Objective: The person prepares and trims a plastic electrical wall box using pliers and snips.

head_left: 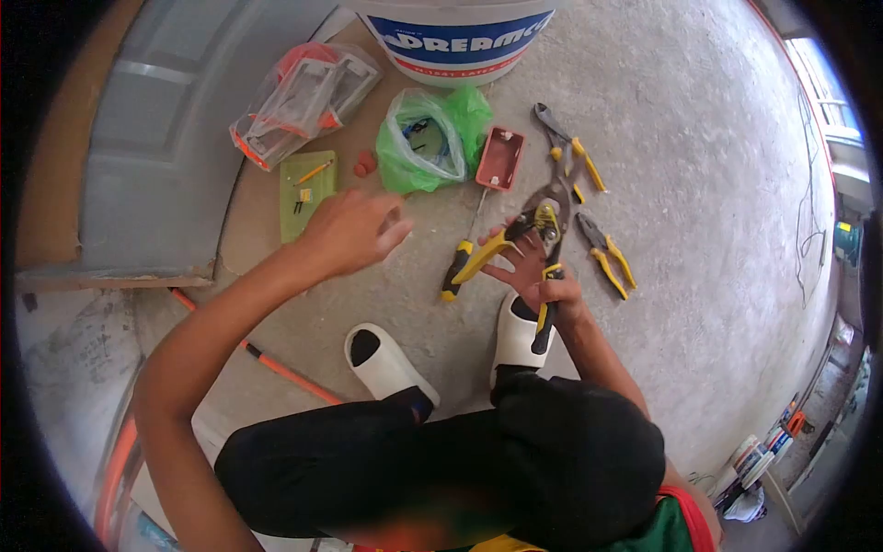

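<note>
My right hand (563, 293) grips yellow-and-black tin snips (546, 221), its thumb round one handle while the other fingers spread behind. The snips' handles are apart and their dark jaws point away from me. My left hand (354, 230) is raised over the floor with its fingers curled; whatever they may hold is hidden. Below the snips lies a screwdriver (454, 270). Pliers with yellow handles (602, 253) rest to the right, and cutting pliers (563, 138) lie beyond. A reddish electrical box (501, 158) sits past the screwdriver's tip.
A green plastic bag (472, 110) with wire stands beside a green tray (292, 175) bearing a pencil and small parts. Behind are a clear case (303, 101) and a white paint bucket (451, 46). Orange pipe (294, 375) lies at left, near my white shoes (391, 363).
</note>
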`<state>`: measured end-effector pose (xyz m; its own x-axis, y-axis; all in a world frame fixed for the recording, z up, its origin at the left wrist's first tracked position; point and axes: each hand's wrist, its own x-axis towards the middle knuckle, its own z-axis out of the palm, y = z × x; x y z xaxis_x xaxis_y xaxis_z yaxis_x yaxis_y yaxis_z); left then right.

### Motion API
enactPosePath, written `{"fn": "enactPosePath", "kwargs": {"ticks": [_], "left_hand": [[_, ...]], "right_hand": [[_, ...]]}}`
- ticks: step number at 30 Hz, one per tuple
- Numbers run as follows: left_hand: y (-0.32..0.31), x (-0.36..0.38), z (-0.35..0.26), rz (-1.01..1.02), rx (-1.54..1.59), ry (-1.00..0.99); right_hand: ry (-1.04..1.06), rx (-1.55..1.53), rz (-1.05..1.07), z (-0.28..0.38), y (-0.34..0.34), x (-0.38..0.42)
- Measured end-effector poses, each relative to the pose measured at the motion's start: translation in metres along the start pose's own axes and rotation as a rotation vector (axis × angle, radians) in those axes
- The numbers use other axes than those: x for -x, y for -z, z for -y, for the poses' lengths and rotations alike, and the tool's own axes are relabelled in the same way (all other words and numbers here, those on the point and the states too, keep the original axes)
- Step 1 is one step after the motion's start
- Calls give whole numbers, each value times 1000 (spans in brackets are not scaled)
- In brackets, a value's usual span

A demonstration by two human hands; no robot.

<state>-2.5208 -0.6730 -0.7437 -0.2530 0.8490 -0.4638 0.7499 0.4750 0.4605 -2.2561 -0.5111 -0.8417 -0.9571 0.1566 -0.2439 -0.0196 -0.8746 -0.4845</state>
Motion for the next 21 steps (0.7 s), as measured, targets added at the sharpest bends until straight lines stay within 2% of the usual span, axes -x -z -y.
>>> {"fn": "enactPosePath", "kwargs": {"ticks": [3,5,8,11,14,17,19,20,21], "left_hand": [[-16,-73,-30,-96,-180,37],[-27,-111,-56,-104,-107,155],[-67,-146,-80,-234,-56,271],[-105,-168,-77,-330,-149,357],[-111,-176,-63,-207,-163,306],[-75,-136,-59,-264,-12,-55],[-40,-106,-40,-152,276,-257],[-24,-89,-29,-95,420,-345],[-9,-71,-20,-12,584,-254]], "right_hand": [[69,-36,-114,14,7,16],[61,-37,-146,22,16,32],[67,38,-205,22,35,61],[10,180,-253,24,37,86],[-93,321,-285,30,35,109],[-269,435,-310,50,25,122],[-414,507,-339,58,14,128],[-391,385,-289,46,20,134],[-408,295,-353,41,16,136]]}}
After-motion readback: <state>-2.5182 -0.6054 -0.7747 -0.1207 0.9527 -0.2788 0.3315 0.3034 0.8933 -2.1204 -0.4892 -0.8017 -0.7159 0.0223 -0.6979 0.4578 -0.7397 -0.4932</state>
